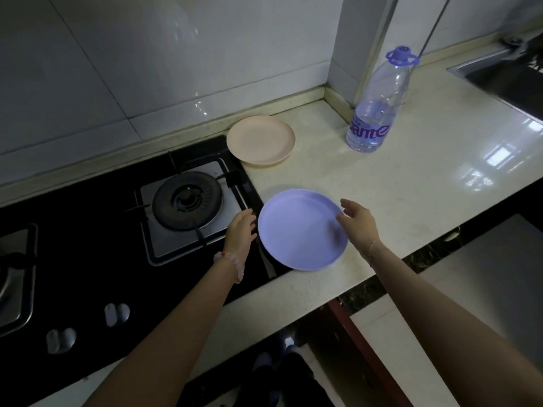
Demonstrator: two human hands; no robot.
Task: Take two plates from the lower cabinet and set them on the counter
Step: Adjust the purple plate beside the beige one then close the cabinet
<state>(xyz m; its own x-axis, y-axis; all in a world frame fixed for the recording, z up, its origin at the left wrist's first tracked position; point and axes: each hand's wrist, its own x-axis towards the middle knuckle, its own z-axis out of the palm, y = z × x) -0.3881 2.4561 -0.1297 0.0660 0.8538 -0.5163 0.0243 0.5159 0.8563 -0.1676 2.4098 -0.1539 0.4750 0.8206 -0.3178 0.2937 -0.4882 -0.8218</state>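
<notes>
Purple plate (299,230) face up on counter (411,171); left hand (241,230), right hand (358,221) flank rim, fingers (349,204) apart.

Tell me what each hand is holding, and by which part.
Left hand holds nothing, open beside the purple plate. Right hand lies over its right rim; a grip there cannot be told.

Sink (496,79) cut by right edge, second burner (11,277) cut by left edge, right hand (357,221) fingertips blurred

Domestic kitchen: gas hob (186,201) at 9 o'clock, steel sink (499,74) at 2 o'clock, pale counter (411,160) between, tiled wall (117,69) at 12 o'clock.
</notes>
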